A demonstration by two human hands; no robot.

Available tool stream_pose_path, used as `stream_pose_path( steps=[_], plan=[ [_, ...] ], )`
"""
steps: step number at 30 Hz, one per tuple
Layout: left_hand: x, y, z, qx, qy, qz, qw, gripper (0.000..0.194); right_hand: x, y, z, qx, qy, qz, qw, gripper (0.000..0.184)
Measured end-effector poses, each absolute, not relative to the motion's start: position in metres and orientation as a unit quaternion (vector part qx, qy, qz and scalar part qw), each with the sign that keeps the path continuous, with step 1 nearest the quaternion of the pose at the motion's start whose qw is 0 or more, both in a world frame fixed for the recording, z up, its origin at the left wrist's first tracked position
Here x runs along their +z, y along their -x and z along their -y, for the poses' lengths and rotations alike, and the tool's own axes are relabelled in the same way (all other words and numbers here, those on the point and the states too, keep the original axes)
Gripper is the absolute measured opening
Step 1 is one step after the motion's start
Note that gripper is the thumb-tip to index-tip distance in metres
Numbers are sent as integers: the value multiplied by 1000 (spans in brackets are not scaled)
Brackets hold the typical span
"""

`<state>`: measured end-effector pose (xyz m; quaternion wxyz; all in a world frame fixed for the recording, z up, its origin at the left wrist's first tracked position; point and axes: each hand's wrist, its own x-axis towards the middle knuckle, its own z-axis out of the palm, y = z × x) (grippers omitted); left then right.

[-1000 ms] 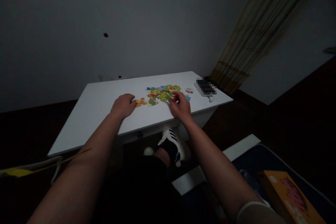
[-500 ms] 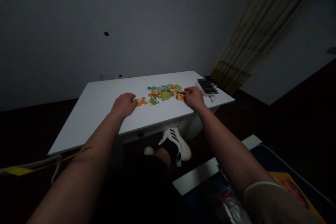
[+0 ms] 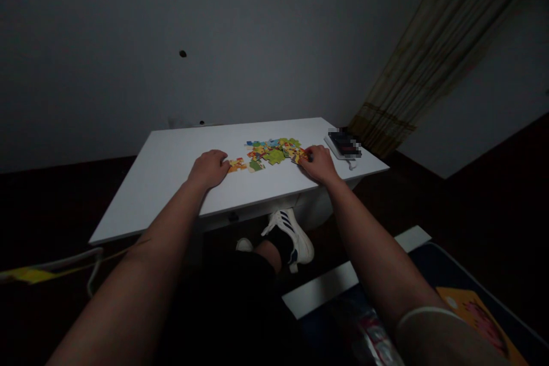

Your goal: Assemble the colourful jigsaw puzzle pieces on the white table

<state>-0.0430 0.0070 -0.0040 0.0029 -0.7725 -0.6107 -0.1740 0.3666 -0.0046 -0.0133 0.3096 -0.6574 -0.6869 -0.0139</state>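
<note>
Writing: none readable. On the orange box (image 3: 476,317), lower right, a pale round mark and a pink printed shape are seen; any lettering is too dim to read. The dark-topped device (image 3: 345,144) is masked by pixel blocks. Three dark stripes are borne by the white shoe (image 3: 295,243); no brand name can be made out.

Change: compared with one second earlier, the right hand (image 3: 319,164) has been shifted from the green pieces near the heap's middle to its right end. The left hand (image 3: 209,168) has been kept beside the orange piece (image 3: 237,165). More of the box is shown than half a second ago.

Hands: well apart. The left is rested on the white table (image 3: 171,183), fingers loosely bent, nothing seen gripped. By the right, a yellow-and-red piece (image 3: 301,155) is touched at the fingertips; whether it is pinched or merely touched cannot be told.

Materials, shapes: the puzzle heap (image 3: 274,153) is made up of flat, knobbed pieces, overlapped on the tabletop between the hands; green, yellow, red and blue are noted. A green-and-pale piece (image 3: 256,166) is set at its near left edge. The tabletop is smooth. Long folds are formed by the patterned curtain (image 3: 394,86). Crinkled, shiny plastic (image 3: 375,337) is glimpsed below the right forearm.
</note>
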Motion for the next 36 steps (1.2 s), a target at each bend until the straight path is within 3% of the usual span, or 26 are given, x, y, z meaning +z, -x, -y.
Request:
stream_pose_path(
  steps=[6,9,14,20,31,36],
  plan=[
    [-4,43,-8,-169,775,609,5,50,-12,-371,5,29,652,651,387,58],
    [-4,44,-9,-167,777,607,5,50,-11,-375,2,49,695,589,410,50],
    [-5,44,-9,-172,776,607,4,49,-14,-373,-2,24,718,598,357,40],
    [-5,44,-9,-177,776,606,4,50,-22,-372,-5,6,698,646,309,50],
    [-5,45,-9,-166,777,607,8,52,-19,-380,-5,10,706,600,378,44],
    [-4,45,-8,-171,775,608,-2,51,-17,-365,9,-72,737,608,286,47]
  ],
)
